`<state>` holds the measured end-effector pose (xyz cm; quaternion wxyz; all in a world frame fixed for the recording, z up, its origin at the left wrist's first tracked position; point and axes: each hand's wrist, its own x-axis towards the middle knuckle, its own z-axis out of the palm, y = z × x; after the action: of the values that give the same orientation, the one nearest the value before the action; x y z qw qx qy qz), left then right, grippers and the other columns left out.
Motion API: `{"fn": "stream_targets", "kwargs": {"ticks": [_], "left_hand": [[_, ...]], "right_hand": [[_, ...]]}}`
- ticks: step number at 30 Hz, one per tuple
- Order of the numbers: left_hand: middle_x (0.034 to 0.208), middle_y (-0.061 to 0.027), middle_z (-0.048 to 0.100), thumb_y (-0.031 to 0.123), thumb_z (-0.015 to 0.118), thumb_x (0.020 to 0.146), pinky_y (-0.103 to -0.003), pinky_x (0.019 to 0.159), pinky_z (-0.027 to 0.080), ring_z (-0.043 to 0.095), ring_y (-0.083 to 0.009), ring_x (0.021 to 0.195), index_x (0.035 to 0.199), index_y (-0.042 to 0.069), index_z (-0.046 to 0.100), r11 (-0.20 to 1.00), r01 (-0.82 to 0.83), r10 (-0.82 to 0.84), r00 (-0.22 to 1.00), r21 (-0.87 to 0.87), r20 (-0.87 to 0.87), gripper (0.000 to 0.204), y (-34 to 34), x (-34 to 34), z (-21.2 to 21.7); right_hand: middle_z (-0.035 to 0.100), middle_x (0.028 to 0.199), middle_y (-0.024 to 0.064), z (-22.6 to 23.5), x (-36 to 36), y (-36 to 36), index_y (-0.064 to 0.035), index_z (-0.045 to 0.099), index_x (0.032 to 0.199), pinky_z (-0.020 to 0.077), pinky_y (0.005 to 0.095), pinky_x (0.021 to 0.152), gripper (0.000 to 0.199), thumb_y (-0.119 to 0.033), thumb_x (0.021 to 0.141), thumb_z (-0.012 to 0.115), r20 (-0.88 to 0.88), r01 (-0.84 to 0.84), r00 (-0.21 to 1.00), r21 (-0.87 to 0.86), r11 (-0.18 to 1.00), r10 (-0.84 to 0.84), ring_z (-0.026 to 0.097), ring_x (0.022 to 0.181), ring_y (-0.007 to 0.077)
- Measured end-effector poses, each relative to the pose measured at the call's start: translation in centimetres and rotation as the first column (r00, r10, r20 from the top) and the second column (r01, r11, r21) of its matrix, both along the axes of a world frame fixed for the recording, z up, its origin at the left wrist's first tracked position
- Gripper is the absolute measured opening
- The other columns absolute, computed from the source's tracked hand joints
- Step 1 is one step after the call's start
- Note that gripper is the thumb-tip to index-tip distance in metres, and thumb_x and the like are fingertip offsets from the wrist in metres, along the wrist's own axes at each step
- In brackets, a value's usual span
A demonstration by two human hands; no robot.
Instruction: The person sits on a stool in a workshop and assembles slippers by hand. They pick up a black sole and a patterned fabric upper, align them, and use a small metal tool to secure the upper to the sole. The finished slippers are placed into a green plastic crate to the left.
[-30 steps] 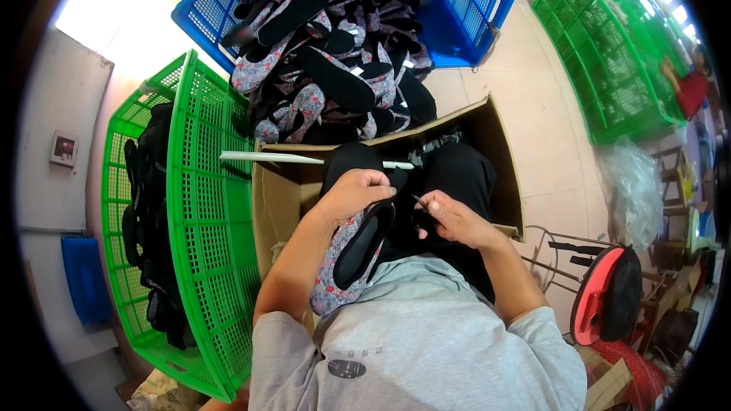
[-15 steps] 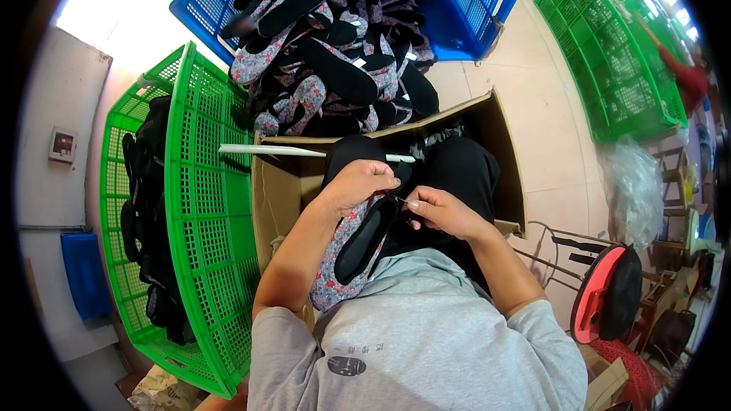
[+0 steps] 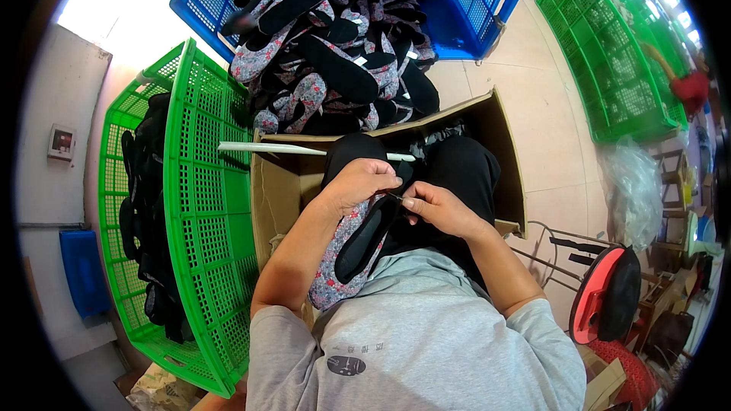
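A grey floral slipper with red flowers and a black insole lies tilted across my lap. My left hand is closed on its far end, thumb and fingertips pinched together on the edge. Close beside it, my right hand pinches a thin needle-like thing whose tip points at the slipper; it is too small to make out fully. The two hands are almost touching above my knees. Fingers hide the far end of the slipper.
An open cardboard box surrounds my knees, with a pale strip across it. Beyond lies a heap of floral slippers by a blue crate. Green crates stand left and far right; a red-and-black stool is at right.
My right hand has shifted very slightly toward the left hand and the slipper, and the thin thing lies at a different angle. The left hand keeps its hold.
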<state>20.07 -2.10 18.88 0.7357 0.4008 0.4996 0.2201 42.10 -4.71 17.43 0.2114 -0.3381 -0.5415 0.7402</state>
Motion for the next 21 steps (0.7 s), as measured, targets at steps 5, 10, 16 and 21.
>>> {"fn": "stream_targets", "kwargs": {"ticks": [5, 10, 16, 21], "left_hand": [[0.071, 0.003, 0.059, 0.013, 0.068, 0.087, -0.019, 0.056, 0.039, 0.051, -0.0041, 0.063, 0.081, 0.005, 0.067, 1.0, -0.002, 0.003, 1.0, 0.02, -0.021, 0.01, -0.12, 0.15, 0.26], [0.07, 0.0032, 0.059, 0.014, 0.068, 0.087, -0.019, 0.055, 0.039, 0.051, -0.004, 0.061, 0.081, 0.005, 0.067, 1.0, 0.009, -0.008, 1.0, 0.026, -0.017, 0.011, -0.06, 0.2, 0.05], [0.069, 0.0036, 0.058, 0.014, 0.068, 0.087, -0.019, 0.054, 0.038, 0.05, -0.0038, 0.06, 0.08, 0.006, 0.066, 1.0, 0.004, -0.004, 1.0, 0.028, -0.022, 0.011, -0.08, 0.32, -0.28], [0.068, 0.0039, 0.058, 0.014, 0.068, 0.087, -0.019, 0.053, 0.038, 0.05, -0.0037, 0.059, 0.079, 0.006, 0.066, 1.0, 0.014, -0.014, 0.999, 0.017, -0.036, 0.012, 0.02, 0.33, 0.06]], "right_hand": [[0.056, 0.083, -0.0002, 0.72, 0.38, 0.25, -0.0028, 0.056, 0.097, 0.0464, 0.0239, 0.072, 0.017, -0.019, 0.101, 0.055, 0.101, -0.014, 0.995, 0.055, 0.998, 0.009, 0.054, 0.076, 0.008], [0.056, 0.082, 0.0, 0.41, 0.36, 0.22, -0.0023, 0.056, 0.094, 0.0474, 0.0244, 0.071, 0.018, -0.02, 0.1, 0.056, 0.079, -0.008, 0.997, 0.052, 0.999, 0.004, 0.055, 0.074, 0.0081], [0.054, 0.084, -0.0004, 0.5, 0.19, 0.36, -0.0024, 0.055, 0.095, 0.0469, 0.0242, 0.072, 0.018, -0.02, 0.101, 0.055, 0.06, -0.016, 0.998, 0.039, 0.999, 0.014, 0.054, 0.076, 0.008], [0.054, 0.083, -0.0009, 0.5, 0.16, 0.45, -0.0032, 0.056, 0.094, 0.0453, 0.0234, 0.069, 0.018, -0.02, 0.1, 0.056, 0.06, -0.02, 0.998, 0.036, 0.999, 0.017, 0.052, 0.074, 0.0078]]}}
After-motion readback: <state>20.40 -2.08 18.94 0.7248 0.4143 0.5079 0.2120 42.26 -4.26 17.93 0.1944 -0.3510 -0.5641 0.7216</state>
